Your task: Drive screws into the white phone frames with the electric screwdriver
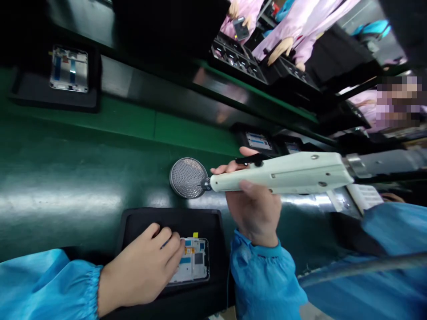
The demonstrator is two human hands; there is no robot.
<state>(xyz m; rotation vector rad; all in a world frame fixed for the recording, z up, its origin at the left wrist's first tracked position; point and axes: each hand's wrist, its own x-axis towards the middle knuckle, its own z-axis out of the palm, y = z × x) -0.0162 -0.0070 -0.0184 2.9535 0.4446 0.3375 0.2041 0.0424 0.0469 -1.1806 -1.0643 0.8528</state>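
Observation:
My right hand (255, 206) is wrapped round a pale green-white electric screwdriver (283, 173), with a black lever along its upper side. The driver's tip meets the near right part of a round grey dish (188, 178) full of small holes. Below it, my left hand (150, 260) lies over the left part of a phone frame (196, 262), its fingers bent and close together; the thumb is hidden. A yellow tab stands at the frame's far edge. The frame sits in a black foam tray (140, 218) close to me.
Another black tray (30, 91) with a phone frame (70, 69) is at the far left. More trayed frames (258, 141) stand behind the driver on the green bench (66, 169). Across the bench, people in pink (287, 49) handle parts. A blue sleeve (393, 231) is at right.

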